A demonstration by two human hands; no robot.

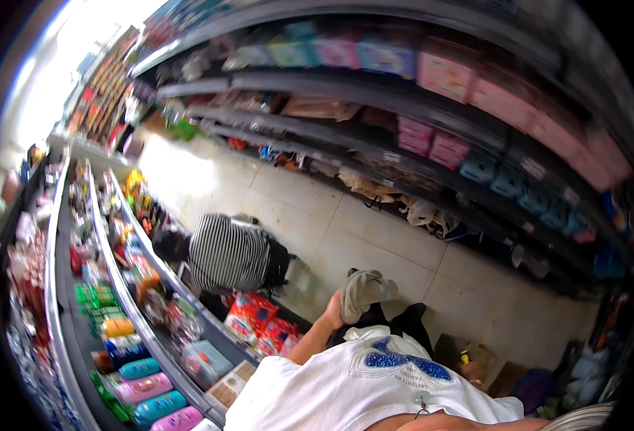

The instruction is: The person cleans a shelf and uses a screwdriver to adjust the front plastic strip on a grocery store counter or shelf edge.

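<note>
Seen from above in a shop aisle, the left hand [333,310] grips a bunched grey cloth [363,291] at its 2 o'clock, over the tiled floor [374,237]; the right hand [473,372] at 4 o'clock looks closed on a small yellow object [465,356], well apart.

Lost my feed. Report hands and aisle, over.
Left hand grips grey cloth. Right hand low by cardboard box, grip unclear. Person in striped top crouched ahead at shelf.

We see bright glare at the upper left washing out the floor [187,172]. Edges bend, darken and blur.
</note>
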